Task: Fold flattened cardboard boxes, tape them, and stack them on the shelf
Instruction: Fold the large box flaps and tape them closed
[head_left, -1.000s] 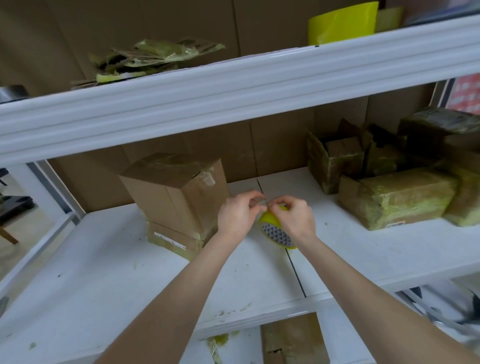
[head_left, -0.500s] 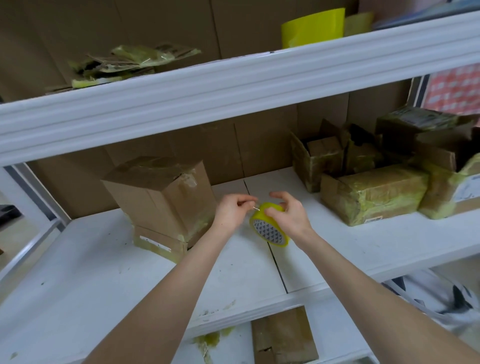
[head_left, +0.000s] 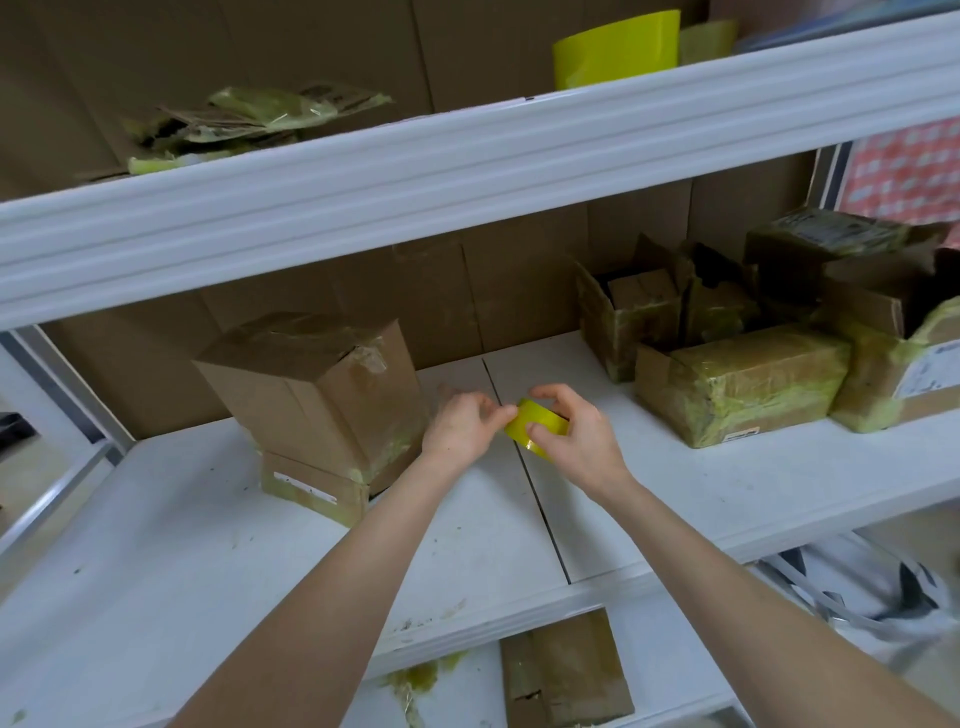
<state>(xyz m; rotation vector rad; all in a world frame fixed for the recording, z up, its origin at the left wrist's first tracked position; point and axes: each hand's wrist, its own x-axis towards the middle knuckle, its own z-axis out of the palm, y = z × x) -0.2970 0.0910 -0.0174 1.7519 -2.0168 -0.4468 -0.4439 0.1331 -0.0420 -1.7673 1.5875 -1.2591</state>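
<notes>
head view, right? where is the tape roll (head_left: 537, 426)?

over the middle shelf (head_left: 182, 545), held off its board. the right hand (head_left: 582, 441) grips it, thumb on the near side and fingers curled over the far side.

and the left hand (head_left: 460, 428)?

just left of the roll, fingers curled, thumb and forefinger pinching at the roll's left edge. whether a loose end of tape sits between them, i cannot tell.

what about the boxes?

left of the roll, near it, a tall cardboard box (head_left: 322, 395) stands on top of a flat box (head_left: 311, 488), its top flaps closed, with crumpled tape at one corner. right of the roll, well apart, a wrapped box (head_left: 737, 384) lies on the shelf, with an open box (head_left: 634, 312) behind it.

anything above the roll?

the upper shelf (head_left: 467, 156), carrying flattened cardboard (head_left: 249, 119) up and to the left, and a yellow sheet (head_left: 615, 49) up and a little right.

below?

under the roll, on a lower level, a brown cardboard piece (head_left: 566, 670).
</notes>
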